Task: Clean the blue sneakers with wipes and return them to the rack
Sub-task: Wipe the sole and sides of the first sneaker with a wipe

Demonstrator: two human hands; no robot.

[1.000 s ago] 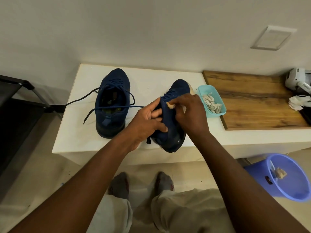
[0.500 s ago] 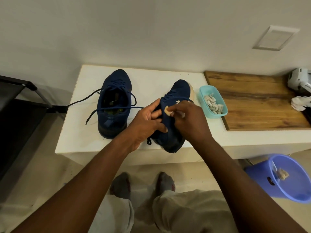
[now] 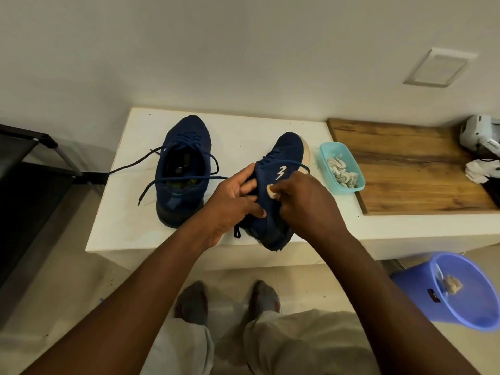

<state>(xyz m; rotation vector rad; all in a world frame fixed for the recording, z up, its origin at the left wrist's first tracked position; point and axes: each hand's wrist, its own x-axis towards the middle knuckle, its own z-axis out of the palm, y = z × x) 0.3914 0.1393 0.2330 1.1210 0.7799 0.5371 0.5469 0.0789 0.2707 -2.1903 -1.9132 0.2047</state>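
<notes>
Left hand: the left hand [image 3: 232, 201] grips the navy knit sneaker [image 3: 286, 154] at its laced throat, with the thumb on top and the fingers curled across the upper.
Right hand: the right hand [image 3: 305, 204] pinches a small cream wipe [image 3: 271, 191] and presses it on that sneaker's side, just below the white logo.
Held sneaker: tipped on its side with the pale sole facing right. The heel overhangs the front edge of the white tabletop [image 3: 127, 217] and the toe points to the rear edge.
Second sneaker: a second navy sneaker [image 3: 184, 169] stands upright to the left, apart from the first. Its loose laces trail to the left edge.
Tub: a teal plastic tub [image 3: 323, 152] of crumpled white wipes [image 3: 342, 173] sits just right of the held sneaker's toe, beside a brown wooden board [image 3: 405, 169].
Floor: a blue plastic bucket [image 3: 405, 282] holding a beige wad stands below the tabletop's right part. A black metal rack [image 3: 27, 171] stands to the left.
</notes>
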